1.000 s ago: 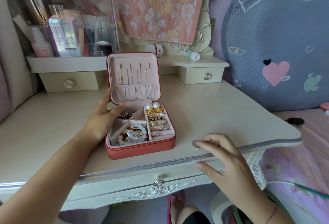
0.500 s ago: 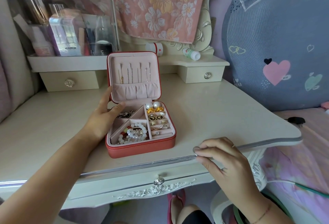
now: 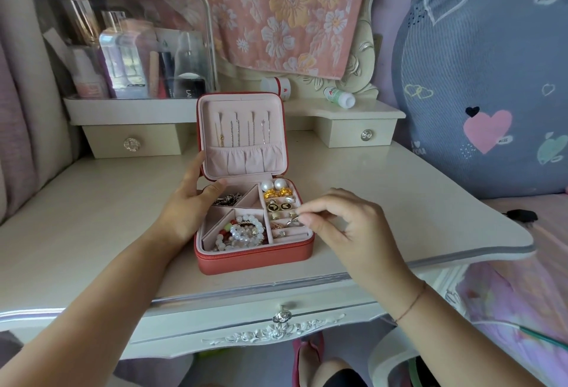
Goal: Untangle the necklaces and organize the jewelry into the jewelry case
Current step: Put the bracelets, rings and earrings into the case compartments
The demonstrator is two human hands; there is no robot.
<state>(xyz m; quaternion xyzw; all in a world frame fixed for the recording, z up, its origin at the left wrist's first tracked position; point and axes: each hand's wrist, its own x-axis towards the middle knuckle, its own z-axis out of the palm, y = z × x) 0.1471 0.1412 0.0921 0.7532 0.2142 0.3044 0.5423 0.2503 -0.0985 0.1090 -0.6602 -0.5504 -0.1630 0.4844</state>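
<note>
The red jewelry case [image 3: 255,259] is stood open on the dressing table [image 3: 399,202], its lid upright at the far side with thin necklaces [image 3: 242,131] hung in a row inside it. A small ring [image 3: 292,221] is pinched between the thumb and forefinger tips of the right hand [image 3: 347,226], the other fingers being loosely curled behind. The ring is held just over the ring rolls [image 3: 284,216] in the right-hand column of the case, close to its right wall, and the hand is brought in from the right and near side. Whether the ring is already touching the padding cannot be told. The rolls are laid with their long axis running left to right, so it is judged that the ring must be turned edge-on to a groove and pressed straight down between two rolls. The left hand [image 3: 184,211] is set against the left side of the case with its fingers relaxed. Its thumb is laid on the base rim by the far left compartment and its forefinger against the lid edge, by which the case is steadied. The beaded bracelets [image 3: 246,233] are lying in the near left compartment, apart from the pinch
</note>
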